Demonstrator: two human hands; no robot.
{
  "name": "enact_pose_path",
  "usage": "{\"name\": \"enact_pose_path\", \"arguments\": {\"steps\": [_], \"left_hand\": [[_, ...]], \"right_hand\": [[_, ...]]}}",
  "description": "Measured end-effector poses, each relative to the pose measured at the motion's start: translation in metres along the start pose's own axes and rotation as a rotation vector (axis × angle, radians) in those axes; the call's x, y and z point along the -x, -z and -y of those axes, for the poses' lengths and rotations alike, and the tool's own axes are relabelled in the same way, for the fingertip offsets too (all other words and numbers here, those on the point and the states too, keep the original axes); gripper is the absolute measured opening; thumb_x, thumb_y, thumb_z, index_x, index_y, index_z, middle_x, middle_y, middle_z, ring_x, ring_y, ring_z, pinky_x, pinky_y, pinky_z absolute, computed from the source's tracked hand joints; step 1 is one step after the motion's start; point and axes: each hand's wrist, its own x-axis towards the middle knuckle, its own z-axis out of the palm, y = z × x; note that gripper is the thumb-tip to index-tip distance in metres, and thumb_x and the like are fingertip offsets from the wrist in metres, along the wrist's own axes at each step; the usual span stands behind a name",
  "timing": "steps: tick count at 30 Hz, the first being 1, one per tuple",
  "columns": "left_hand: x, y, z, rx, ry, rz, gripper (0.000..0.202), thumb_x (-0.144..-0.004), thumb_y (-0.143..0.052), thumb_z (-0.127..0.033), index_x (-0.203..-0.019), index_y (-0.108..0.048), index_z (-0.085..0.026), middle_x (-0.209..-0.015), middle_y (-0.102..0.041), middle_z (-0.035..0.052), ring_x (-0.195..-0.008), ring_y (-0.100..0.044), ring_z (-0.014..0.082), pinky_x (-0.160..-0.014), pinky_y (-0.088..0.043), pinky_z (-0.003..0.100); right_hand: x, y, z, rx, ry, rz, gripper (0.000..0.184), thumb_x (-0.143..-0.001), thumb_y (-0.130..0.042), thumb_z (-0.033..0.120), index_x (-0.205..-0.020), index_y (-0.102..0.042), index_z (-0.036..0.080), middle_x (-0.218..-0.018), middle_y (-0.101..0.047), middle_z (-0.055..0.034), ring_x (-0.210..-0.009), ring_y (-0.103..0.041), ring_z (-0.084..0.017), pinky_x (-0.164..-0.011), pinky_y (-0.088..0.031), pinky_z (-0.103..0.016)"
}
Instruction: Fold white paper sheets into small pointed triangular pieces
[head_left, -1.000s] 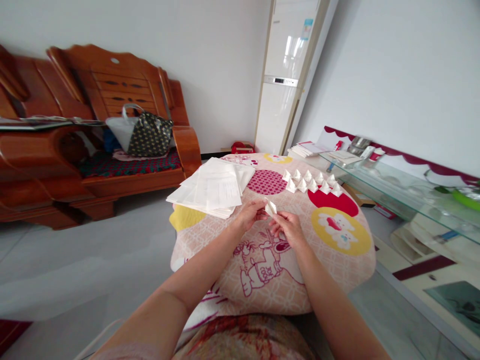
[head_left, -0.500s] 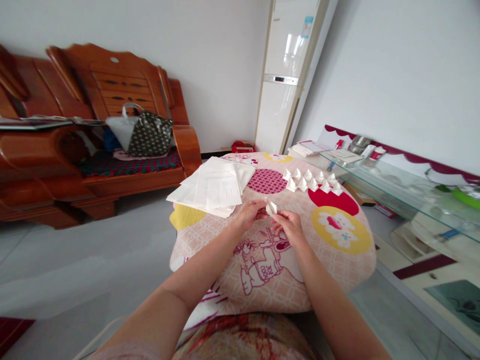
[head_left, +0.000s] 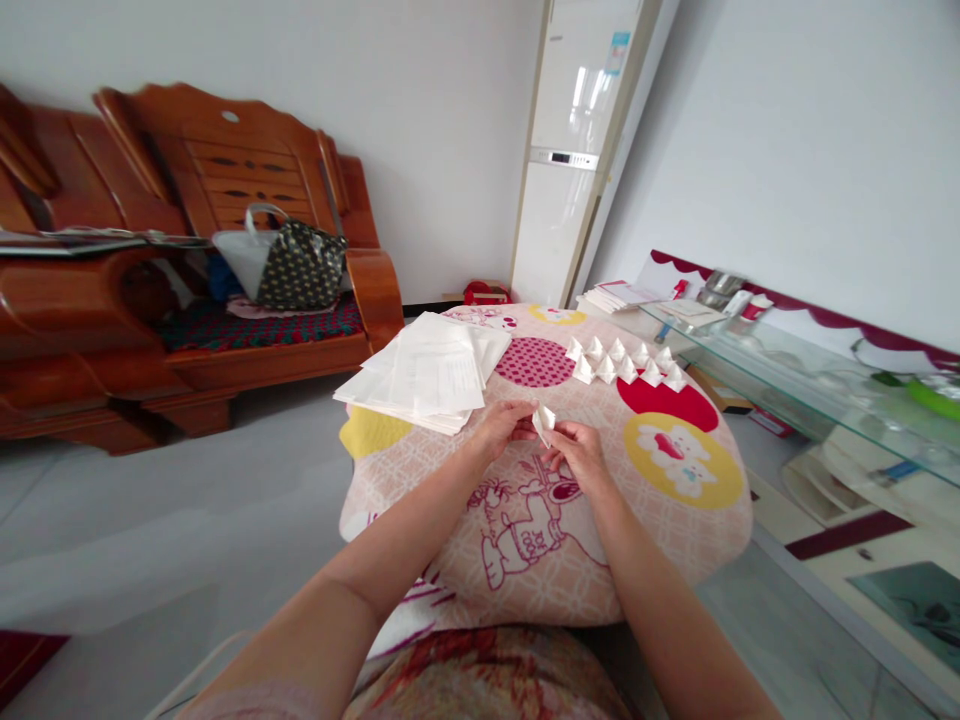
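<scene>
A small white folded paper piece (head_left: 544, 421) is held up between my two hands, above the cloth-covered table (head_left: 442, 490). My left hand (head_left: 506, 428) pinches its left side, fingers bent. From the right, my right hand (head_left: 576, 450) grips its lower right edge between thumb and fingers. Beyond my right hand, several similar folded paper pieces (head_left: 624, 370) stand in two rows on the cloth. To the left of my left hand lies a stack of white paper sheets (head_left: 435, 370), its top sheets fanned unevenly.
At right, a glass-topped stand (head_left: 795, 390) holds papers, metal containers and a green item (head_left: 934, 397). A wooden sofa (head_left: 247, 160) with a dark patterned bag (head_left: 304, 265) is at left. A tall white air conditioner (head_left: 562, 150) stands at the back.
The folded paper between my fingers has turned slightly and looks a little wider. Both hands stay in nearly the same place; the stack and the rows have not moved.
</scene>
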Motion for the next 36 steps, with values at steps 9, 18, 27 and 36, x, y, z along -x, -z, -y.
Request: {"name": "enact_pose_path", "arguments": {"steps": [9, 18, 27, 36], "left_hand": [[-0.001, 0.002, 0.000, -0.017, -0.033, 0.007, 0.024, -0.077, -0.080, -0.035, -0.070, -0.073, -0.013, -0.067, -0.069, 0.0036, -0.061, -0.062, 0.0130, -0.059, -0.051, 0.023], [0.001, -0.001, -0.002, -0.084, -0.118, 0.004, 0.026, -0.078, -0.081, -0.035, -0.071, -0.072, -0.013, -0.065, -0.066, 0.0022, -0.059, -0.059, 0.0114, -0.062, -0.050, 0.024], [-0.001, 0.001, 0.002, -0.226, -0.179, 0.023, 0.031, -0.084, -0.073, -0.044, -0.077, -0.071, -0.014, -0.070, -0.067, 0.0037, -0.064, -0.061, 0.0132, -0.056, -0.046, 0.022], [-0.007, 0.006, 0.007, -0.325, -0.181, 0.116, 0.014, -0.081, -0.069, -0.025, -0.074, -0.067, -0.014, -0.055, -0.057, -0.0034, -0.048, -0.047, 0.0066, -0.049, -0.033, 0.019]], "right_hand": [[0.001, 0.000, 0.002, -0.008, -0.037, -0.005, 0.038, -0.057, -0.083, 0.043, -0.081, -0.070, 0.017, -0.062, -0.071, -0.0013, -0.045, -0.063, -0.013, -0.036, -0.046, -0.019], [0.003, -0.001, 0.003, -0.047, -0.001, 0.005, 0.042, -0.069, -0.077, 0.057, -0.078, -0.068, 0.017, -0.063, -0.072, -0.0041, -0.043, -0.063, -0.014, -0.035, -0.045, -0.020], [0.002, 0.001, 0.001, -0.013, 0.099, -0.130, 0.037, -0.070, -0.077, 0.052, -0.071, -0.070, 0.016, -0.059, -0.070, -0.0047, -0.041, -0.062, -0.014, -0.035, -0.044, -0.021], [0.002, 0.001, 0.004, -0.039, 0.069, -0.113, 0.044, -0.071, -0.075, 0.059, -0.071, -0.068, 0.016, -0.060, -0.071, -0.0070, -0.042, -0.063, -0.016, -0.034, -0.044, -0.021]]}}
